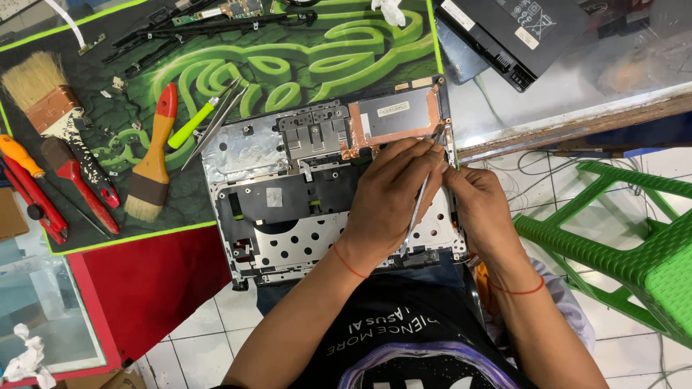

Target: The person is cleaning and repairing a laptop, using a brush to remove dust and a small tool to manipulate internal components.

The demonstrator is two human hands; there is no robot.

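An opened laptop base (288, 173) with bare metal plate, black plastic parts and a copper-edged panel lies half on the mat, half over my lap. My left hand (389, 198) rests on its right part, fingers pinched near the right edge. My right hand (479, 198) sits beside it at the chassis edge. A thin metal tool (417, 209), like tweezers, runs between the two hands; both hands seem to grip it near the top, though which one bears it is unclear.
On the black and green mat (310, 54) lie two paintbrushes (151, 173), a green-handled screwdriver (193, 124), red-handled tools (79, 184), black frame strips. A black battery pack (519, 32) lies on the glass counter. A green plastic chair (634, 238) stands at right.
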